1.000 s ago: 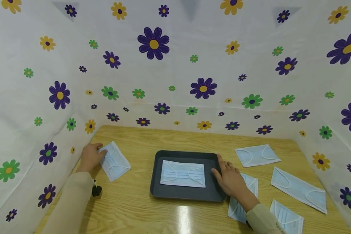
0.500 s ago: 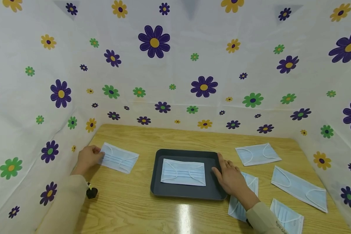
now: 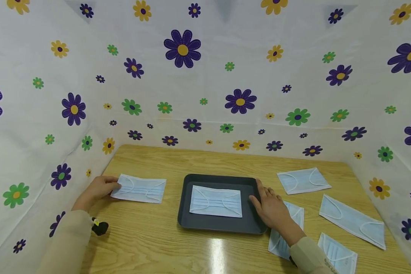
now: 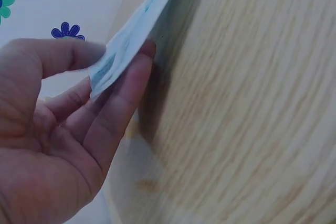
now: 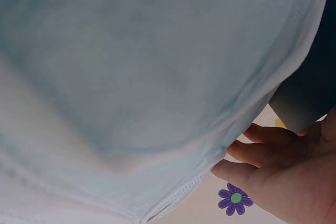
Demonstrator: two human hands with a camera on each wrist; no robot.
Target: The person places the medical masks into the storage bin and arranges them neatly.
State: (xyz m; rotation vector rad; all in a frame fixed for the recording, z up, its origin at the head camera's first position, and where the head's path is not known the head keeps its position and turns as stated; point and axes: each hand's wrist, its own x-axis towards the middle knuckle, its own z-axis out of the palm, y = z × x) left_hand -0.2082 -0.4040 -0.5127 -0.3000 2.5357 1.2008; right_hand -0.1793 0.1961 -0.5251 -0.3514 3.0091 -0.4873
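Low and right of centre, the right hand rests spread along the right rim of the tray, where one mask lies crosswise. Slightly farther, at the frame's left, the nearer left hand pinches the left end of another mask, its long axis running sideways, free end towards the tray.

Desk is lying passable at near middle. Right hand is blocking tray at right; masks are cluttering right side; floral sheeting is walling far side.
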